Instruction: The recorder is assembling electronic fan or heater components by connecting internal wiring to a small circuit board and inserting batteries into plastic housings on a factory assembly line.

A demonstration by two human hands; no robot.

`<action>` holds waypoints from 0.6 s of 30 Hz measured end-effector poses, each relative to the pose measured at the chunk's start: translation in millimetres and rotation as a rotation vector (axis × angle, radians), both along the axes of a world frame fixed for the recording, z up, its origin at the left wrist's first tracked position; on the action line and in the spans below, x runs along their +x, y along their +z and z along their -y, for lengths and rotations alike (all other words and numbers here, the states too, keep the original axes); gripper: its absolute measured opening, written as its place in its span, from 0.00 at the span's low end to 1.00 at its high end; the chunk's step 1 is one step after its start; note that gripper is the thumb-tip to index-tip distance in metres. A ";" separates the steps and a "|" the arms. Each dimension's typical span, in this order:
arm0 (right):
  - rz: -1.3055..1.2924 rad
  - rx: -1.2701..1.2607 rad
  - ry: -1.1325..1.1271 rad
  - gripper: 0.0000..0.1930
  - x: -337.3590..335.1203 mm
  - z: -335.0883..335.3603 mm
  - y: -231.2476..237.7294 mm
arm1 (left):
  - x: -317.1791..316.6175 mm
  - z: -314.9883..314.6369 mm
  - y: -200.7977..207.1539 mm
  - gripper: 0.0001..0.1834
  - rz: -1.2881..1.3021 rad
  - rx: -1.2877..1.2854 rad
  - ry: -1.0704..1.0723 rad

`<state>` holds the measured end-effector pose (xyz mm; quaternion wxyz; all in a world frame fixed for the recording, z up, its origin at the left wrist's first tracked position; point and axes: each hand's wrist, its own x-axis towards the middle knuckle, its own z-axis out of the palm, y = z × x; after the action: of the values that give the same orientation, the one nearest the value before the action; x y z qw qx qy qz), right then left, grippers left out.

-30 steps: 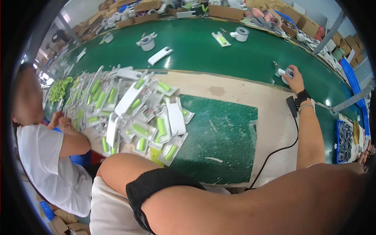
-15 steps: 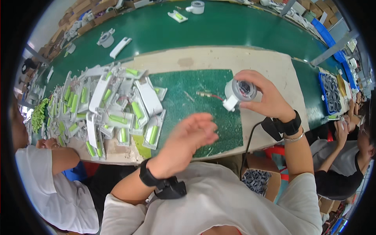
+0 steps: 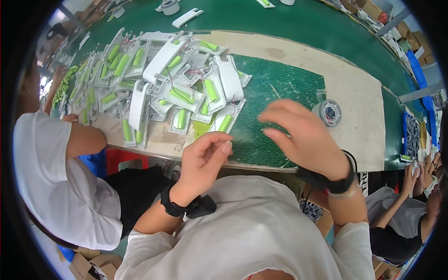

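Observation:
My left hand (image 3: 205,158) is at the front edge of the table, thumb and fingers pinched together; whatever they hold, if anything, is too small to make out. Over the green cutting mat (image 3: 266,79), my right hand (image 3: 303,133) is open with fingers apart, slightly blurred and apparently holding nothing. Just beyond it stands a round grey-white housing (image 3: 330,113) with a circuit board showing inside; my right hand partly hides its lower side. Left of the mat lies a heap of white plastic handle shells (image 3: 140,102), many fitted with green cylindrical batteries (image 3: 211,89) and thin wires.
A person in a white shirt (image 3: 60,172) sits at my left by the heap. At the far right another person (image 3: 396,224) works near a blue crate of grey rings (image 3: 411,135). A white shell (image 3: 187,17) lies on the green table surface behind. A cardboard box (image 3: 322,219) stands below the table edge.
My right hand has let go of the round housing and moved left and nearer me. My left hand's fingers have closed into a pinch. The whole view has shifted.

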<state>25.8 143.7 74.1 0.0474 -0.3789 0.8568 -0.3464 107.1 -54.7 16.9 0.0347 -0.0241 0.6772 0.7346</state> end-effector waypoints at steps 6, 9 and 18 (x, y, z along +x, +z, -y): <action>0.662 -0.456 -0.399 0.12 -26.0 61.2 -56.7 | 2.9 7.8 -4.8 0.08 -0.023 -0.109 0.013; 0.458 -0.329 -0.474 0.16 -30.3 70.0 -67.5 | 4.1 14.0 -8.5 0.08 -0.077 -0.182 0.024; 0.495 -0.519 -0.491 0.10 -28.2 67.6 -90.4 | 6.9 26.2 -18.1 0.08 -0.087 -0.147 0.134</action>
<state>-2.4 76.1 -16.3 0.0706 -0.0688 0.7687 -0.6319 114.0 -80.9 -1.2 -0.0457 -0.0398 0.7269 0.6841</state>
